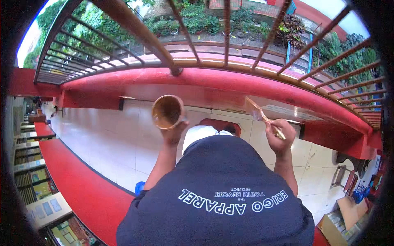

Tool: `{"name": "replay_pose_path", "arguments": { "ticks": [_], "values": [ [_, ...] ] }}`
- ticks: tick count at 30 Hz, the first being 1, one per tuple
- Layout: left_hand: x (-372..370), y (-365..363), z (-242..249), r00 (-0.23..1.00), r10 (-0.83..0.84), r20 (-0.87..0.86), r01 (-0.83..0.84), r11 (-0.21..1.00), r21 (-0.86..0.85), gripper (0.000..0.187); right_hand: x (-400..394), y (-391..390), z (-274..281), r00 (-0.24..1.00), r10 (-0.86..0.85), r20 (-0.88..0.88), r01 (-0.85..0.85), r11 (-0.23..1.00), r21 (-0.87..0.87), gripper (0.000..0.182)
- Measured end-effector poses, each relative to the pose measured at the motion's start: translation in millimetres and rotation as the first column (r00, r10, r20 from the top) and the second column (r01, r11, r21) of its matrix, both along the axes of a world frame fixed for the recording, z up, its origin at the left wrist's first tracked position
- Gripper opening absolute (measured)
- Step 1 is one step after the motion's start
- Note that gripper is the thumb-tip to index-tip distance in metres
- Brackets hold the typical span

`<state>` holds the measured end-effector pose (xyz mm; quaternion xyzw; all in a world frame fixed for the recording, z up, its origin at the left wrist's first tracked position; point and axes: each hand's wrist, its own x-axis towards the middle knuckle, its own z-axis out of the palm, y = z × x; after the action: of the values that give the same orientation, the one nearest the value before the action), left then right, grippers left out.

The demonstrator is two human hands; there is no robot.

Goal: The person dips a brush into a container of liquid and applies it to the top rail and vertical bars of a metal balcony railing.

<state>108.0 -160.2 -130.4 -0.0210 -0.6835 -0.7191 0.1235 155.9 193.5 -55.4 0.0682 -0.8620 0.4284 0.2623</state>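
Observation:
In my left hand (pixel 175 133), at the left of my body, is a brownish cup (pixel 162 107), tilted so that its round mouth and brown-coated inside face me. The fingers wrap round its lower side. My right hand (pixel 281 134) grips a paintbrush (pixel 262 116) by its handle, out to the right. The brush points up and left, its brown bristles right by the red ledge wall (pixel 221 98). Between the hands is the front of a dark printed shirt (pixel 230 176).
A rusty brown metal railing (pixel 227 33) tops the red ledge, with plants beyond. Below lies a pale tiled floor (pixel 119 143), with a dark red seat (pixel 234 126) near the knees. A long red surface (pixel 82 172) runs along the left. A cardboard box (pixel 334 227) stands lower right.

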Motion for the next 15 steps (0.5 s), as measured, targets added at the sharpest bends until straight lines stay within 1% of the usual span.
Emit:
{"name": "replay_pose_path", "arguments": {
  "ticks": [1,2,3,4,6,7,8,9,10,12,13,14,15],
  "values": [
    [-3.6,9.9,9.2,1.000,0.023,0.016,-0.023,1.000,-0.005,0.083,-2.9,-5.0,4.0,0.999,0.016,-0.032,-0.017,1.000,-0.022,0.019],
    [-11.6,20.5,30.9,0.985,0.023,-0.169,-0.058,0.977,-0.204,0.087,-6.6,-9.7,8.4,0.997,0.033,-0.063,-0.035,0.998,-0.044,0.020],
    [-17.1,21.3,33.4,0.983,-0.036,-0.180,0.000,0.980,-0.200,0.089,-9.3,-14.9,15.2,0.995,0.048,-0.090,-0.054,0.997,-0.063,0.021],
    [-22.0,18.9,34.7,0.977,-0.094,-0.189,0.057,0.979,-0.194,0.092,-11.8,-21.9,28.8,0.992,0.092,-0.091,-0.105,0.984,-0.144,0.021],
    [-34.6,11.8,43.0,0.934,-0.143,-0.326,-0.011,0.905,-0.426,0.103,-15.9,-40.8,52.1,0.989,0.022,-0.146,-0.061,0.963,-0.263,0.020],
    [-39.5,8.5,43.9,0.905,-0.179,-0.387,-0.058,0.847,-0.529,0.108,-19.1,-50.1,65.1,0.986,0.042,-0.160,-0.099,0.926,-0.364,0.020],
    [-41.0,5.9,41.5,0.913,-0.156,-0.378,-0.073,0.847,-0.526,0.113,-22.8,-60.2,77.7,0.983,0.058,-0.173,-0.133,0.878,-0.461,0.020],
    [-41.5,3.7,38.6,0.920,-0.135,-0.367,-0.085,0.847,-0.525,0.117,-28.5,-71.6,88.4,0.975,0.090,-0.203,-0.184,0.837,-0.516,0.022],
    [-41.0,1.5,35.6,0.928,-0.118,-0.353,-0.092,0.845,-0.526,0.122,-32.9,-80.0,97.2,0.983,0.118,-0.138,-0.169,0.868,-0.467,0.022],
    [-41.4,-2.9,30.6,0.920,-0.086,-0.382,-0.096,0.896,-0.433,0.125,-42.2,-97.4,114.2,0.988,0.154,-0.001,-0.143,0.919,-0.366,0.023],
    [-42.7,-5.6,28.1,0.915,-0.073,-0.397,-0.095,0.918,-0.385,0.126,-49.4,-120.1,125.5,0.989,0.131,0.068,-0.101,0.938,-0.333,0.022],
    [-45.2,-8.4,25.3,0.901,-0.070,-0.429,-0.112,0.916,-0.386,0.129,-58.0,-128.3,123.3,0.985,0.135,0.103,-0.118,0.981,-0.156,0.022],
    [-47.9,-10.9,21.9,0.885,-0.067,-0.460,-0.131,0.914,-0.384,0.133,-66.5,-143.9,128.6,0.978,0.155,0.141,-0.143,0.986,-0.090,0.021]
  ]
}}
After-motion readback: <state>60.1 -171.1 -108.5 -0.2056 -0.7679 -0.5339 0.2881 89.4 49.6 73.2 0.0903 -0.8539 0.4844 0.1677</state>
